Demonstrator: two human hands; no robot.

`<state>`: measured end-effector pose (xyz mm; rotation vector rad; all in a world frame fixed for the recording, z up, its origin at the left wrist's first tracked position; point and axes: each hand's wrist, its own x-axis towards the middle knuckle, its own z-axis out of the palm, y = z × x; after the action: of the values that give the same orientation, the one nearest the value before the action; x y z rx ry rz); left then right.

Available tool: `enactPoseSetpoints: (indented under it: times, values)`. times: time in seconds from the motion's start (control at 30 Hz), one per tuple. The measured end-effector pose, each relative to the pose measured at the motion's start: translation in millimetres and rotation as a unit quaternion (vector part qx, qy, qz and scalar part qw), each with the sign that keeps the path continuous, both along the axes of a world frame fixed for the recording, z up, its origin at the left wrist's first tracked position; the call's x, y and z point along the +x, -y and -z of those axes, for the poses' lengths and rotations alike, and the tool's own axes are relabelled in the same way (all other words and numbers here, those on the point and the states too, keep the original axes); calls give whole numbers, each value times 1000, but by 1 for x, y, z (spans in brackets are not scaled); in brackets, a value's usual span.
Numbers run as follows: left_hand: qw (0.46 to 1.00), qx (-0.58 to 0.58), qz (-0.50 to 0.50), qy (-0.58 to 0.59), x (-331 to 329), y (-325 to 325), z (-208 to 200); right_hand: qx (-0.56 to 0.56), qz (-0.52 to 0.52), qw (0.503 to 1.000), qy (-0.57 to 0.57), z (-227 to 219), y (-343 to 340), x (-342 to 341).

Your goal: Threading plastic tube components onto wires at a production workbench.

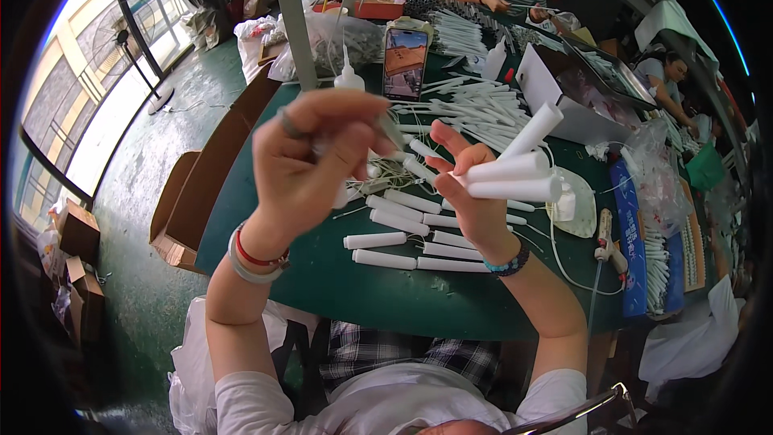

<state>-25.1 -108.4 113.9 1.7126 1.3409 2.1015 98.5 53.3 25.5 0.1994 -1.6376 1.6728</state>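
My right hand [481, 213] is raised over the table and grips several white plastic tubes [507, 167], which fan out to the right from between its fingers. Level with it, my left hand [310, 157] hangs in the air with bent fingers, smeared by motion. Whether anything sits between those fingers cannot be made out. Below both hands, white tubes [385, 260] with thin wires lie in rows on the green table [338, 294]. A tangle of pale wires [394, 173] shows partly behind my left hand.
A phone [405, 64] stands upright beyond my hands, beside a white nozzle bottle [349, 78]. Many white tubes [483, 113] are heaped near a white box [555, 101]. At right lie a glue gun [605, 242] and a blue carton [632, 246]. Two co-workers sit at the far side.
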Motion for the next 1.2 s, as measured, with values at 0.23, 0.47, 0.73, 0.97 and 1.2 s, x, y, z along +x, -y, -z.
enactPoseSetpoints:
  times: [0.23,0.47,0.73,0.97,1.2]
  values:
    - [987,-107,-27,-114,13,7,25,-58,-84,986,131,-11,-10,55]
    - [945,-286,-7,-158,6,21,38,205,98,938,261,-17,-38,101]
    - [929,-277,-55,-240,-11,24,65,323,180,880,298,-2,-49,117]
    - [950,-269,-24,-160,-11,-5,65,233,195,904,301,7,-60,124]
    - [925,-348,31,-151,-4,-22,54,29,197,955,221,10,-71,127]
